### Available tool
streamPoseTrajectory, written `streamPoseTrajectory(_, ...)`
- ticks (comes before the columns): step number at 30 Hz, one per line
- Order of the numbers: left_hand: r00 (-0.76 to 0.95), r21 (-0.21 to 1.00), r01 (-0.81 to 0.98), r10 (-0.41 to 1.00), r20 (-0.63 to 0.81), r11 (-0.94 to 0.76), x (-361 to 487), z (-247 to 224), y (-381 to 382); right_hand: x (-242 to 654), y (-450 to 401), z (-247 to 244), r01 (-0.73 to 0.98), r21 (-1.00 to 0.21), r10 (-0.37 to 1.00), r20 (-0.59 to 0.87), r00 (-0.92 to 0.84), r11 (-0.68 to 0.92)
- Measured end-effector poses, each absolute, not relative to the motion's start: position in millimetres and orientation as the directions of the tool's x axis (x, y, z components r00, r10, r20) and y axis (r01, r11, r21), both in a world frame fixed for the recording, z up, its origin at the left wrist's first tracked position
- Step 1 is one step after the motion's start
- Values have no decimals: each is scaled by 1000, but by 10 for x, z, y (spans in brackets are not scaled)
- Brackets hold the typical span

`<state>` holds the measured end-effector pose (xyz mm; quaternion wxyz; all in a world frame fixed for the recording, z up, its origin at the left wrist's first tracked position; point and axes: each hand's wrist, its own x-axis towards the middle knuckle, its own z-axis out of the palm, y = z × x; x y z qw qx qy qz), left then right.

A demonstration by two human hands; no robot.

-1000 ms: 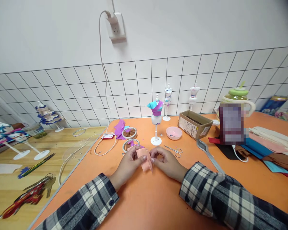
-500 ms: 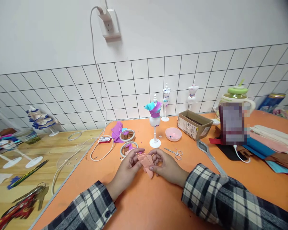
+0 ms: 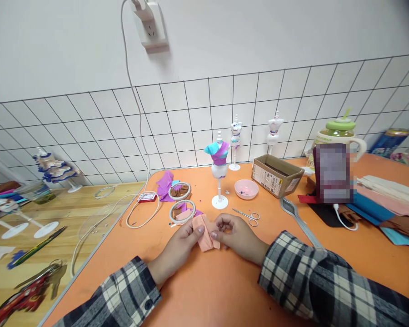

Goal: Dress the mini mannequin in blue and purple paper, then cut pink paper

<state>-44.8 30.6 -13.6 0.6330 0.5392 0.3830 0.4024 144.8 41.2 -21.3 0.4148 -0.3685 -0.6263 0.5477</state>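
Between my hands is a folded piece of peach crepe paper (image 3: 204, 234), held just above the orange table. My left hand (image 3: 180, 243) pinches its left side, thumb on top. At the right edge, my right hand (image 3: 236, 236) grips the paper between thumb and curled fingers. Behind them stands a small white mannequin (image 3: 219, 170), its chest wrapped in turquoise and purple strips. Small scissors (image 3: 247, 216) lie beyond my right hand. Two tape rolls (image 3: 182, 212) with paper scraps inside lie beyond my left hand.
A pink bowl (image 3: 246, 189) and an open cardboard box (image 3: 277, 175) stand behind the scissors. A phone (image 3: 333, 175) is propped at right, near a lidded jug (image 3: 341, 131) and coloured paper strips (image 3: 378, 204). A white cable (image 3: 139, 131) runs down at left.
The peach paper has turned and now shows a broader, flatter face. My left thumb has come onto its front. The view has shifted slightly.
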Motion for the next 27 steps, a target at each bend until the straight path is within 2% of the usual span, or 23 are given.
streamPoseTrajectory(2,387,968,-199,920,-63,150,-453,-152,315,1468,424,-203,-61,-996,911,82,-405,62)
streamPoseTrajectory(5,408,913,-346,911,-63,218,-424,-129,311,1471,427,-183,-209,-978,899,108,-424,19)
streamPoseTrajectory(8,403,894,-400,915,-26,202,-393,-71,291,1461,418,-180,-282,-959,880,141,-454,8)
streamPoseTrajectory(11,369,959,-266,929,12,93,-394,-29,274,1457,402,-197,-225,-974,859,117,-498,2)
streamPoseTrajectory(14,308,991,-121,951,-12,52,-418,-18,273,1472,386,-191,-164,-986,870,109,-482,33)
streamPoseTrajectory(20,279,967,-218,958,-68,132,-498,-14,316,1616,337,-49,-183,-981,906,132,-401,62)
streamPoseTrajectory(27,294,993,-60,952,-82,104,-562,-50,342,1932,335,-108,-81,-997,959,41,-279,20)
